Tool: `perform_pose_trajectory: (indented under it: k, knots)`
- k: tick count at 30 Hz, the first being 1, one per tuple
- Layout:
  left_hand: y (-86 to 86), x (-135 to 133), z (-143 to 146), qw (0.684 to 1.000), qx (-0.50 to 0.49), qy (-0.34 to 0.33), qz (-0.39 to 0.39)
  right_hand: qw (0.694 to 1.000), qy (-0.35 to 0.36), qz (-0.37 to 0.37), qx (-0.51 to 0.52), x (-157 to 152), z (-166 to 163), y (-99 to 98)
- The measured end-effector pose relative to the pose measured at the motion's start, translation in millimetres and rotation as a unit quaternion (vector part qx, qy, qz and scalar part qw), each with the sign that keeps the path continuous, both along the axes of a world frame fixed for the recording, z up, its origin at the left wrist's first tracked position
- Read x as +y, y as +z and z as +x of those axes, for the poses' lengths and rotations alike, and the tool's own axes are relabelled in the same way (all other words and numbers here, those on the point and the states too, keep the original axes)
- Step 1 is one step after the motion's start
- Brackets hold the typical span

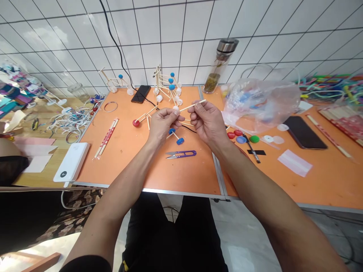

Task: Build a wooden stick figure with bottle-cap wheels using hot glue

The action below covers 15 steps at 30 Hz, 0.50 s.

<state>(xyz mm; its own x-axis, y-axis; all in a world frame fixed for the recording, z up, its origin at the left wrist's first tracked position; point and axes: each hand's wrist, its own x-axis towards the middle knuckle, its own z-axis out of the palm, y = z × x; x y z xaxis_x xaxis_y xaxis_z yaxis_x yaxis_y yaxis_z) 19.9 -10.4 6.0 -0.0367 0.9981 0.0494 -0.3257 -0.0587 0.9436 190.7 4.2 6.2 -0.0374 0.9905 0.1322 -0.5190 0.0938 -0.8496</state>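
Right hand (pixel 206 120): fingers clamping wooden stick (pixel 186 108) above bench (pixel 187 175), seemingly steadying its angle | Left hand (pixel 165 122): fingers bunching at its other end, cannot tell whether clamping | Purple snips (pixel 187 153): lying nearer the body, probably for easy reach

Cream stick (pixel 185 108); orange tabletop (pixel 181 173); black-gridded white wall (pixel 172 34).

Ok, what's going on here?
Someone's right hand pinches a thin pale wooden stick; the left hand is at the stick's left end, though its grip is unclear. Purple-handled metal snips lie on the orange tabletop, and a pale stick frame with blue and white round pieces stands behind, by the white-tiled wall.
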Motion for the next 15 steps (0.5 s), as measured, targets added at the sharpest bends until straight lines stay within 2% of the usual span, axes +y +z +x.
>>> perform_pose_trajectory:
  k: [3,6,15]
  knots:
    - [4.6,-2.0,2.2,0.998,-0.027,-0.051,-0.013,0.999,-0.031,-0.005,-0.014,0.9,-0.8,0.4]
    - [8.1,-2.6,1.8,0.995,-0.057,-0.081,-0.019,0.999,-0.032,-0.012,-0.011,1.8,-1.4,-0.2]
    - [4.3,-1.1,-2.0,0.992,-0.081,-0.092,-0.033,1.0,-0.016,-0.019,-0.007,1.2,-0.7,-1.4]
